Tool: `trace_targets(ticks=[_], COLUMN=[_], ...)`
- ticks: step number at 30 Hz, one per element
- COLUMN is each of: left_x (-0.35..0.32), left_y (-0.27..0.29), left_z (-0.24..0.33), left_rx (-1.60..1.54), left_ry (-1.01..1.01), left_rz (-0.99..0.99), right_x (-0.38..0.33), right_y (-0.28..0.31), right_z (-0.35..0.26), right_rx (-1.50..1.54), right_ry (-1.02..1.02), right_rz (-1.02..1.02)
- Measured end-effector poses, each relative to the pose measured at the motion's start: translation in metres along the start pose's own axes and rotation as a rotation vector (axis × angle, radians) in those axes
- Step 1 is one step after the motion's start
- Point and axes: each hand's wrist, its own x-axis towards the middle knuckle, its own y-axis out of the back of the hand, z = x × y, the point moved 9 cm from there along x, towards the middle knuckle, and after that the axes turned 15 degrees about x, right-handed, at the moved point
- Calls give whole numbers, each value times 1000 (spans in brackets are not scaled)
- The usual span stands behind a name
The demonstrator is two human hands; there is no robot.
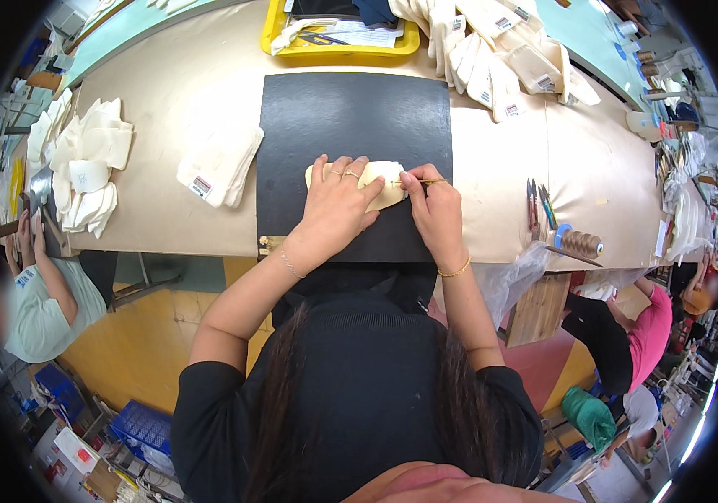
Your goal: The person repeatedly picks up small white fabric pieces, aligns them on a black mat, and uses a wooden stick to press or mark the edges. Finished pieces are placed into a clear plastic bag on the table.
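Note:
A cream oval leather piece (382,173) lies on a black work mat (350,117) on the beige table. My left hand (338,205) presses flat on the piece, fingers spread, with rings on two fingers. My right hand (434,205) pinches a thin yellow stick-like tool (426,181) whose tip rests on the piece's right part. Both hands touch the piece and cover its lower half.
A stack of cream pieces (220,163) lies left of the mat, more cut pieces (86,163) farther left and at the back right (501,50). A yellow tray (338,46) stands behind the mat. Scissors (533,205) and a thread spool (581,243) lie right. Other people sit at left (40,302) and right (640,331).

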Motion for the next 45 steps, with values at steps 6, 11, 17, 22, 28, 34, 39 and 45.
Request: trace_targets(ticks=[6,11,17,22,28,34,39,45], left_x=[0,0,1,1,5,5,8,-13], left_y=[-4,-5,-5,-5,-9,-5,-9,26], left_z=[-1,-1,-2,-1,-1,-4,-7,-55], left_rx=[-32,-54,-69,-74,-69,-94,-184,-205], left_ry=[15,28,40,33,-10,-1,31,171], left_rz=[-27,-17,-6,-2,-41,19,26,177], right_x=[9,11,15,10,12,22,19,45], right_y=[-12,-18,-24,-25,-29,-30,12,73], right_z=[-11,-21,-17,-18,-14,-18,-28,-1], right_rx=[-201,-277,-379,-369,-371,-326,-23,-249], right_ry=[105,165,161,176,178,149,82,175], right_rz=[-91,-250,-205,-196,-217,-146,77,279])
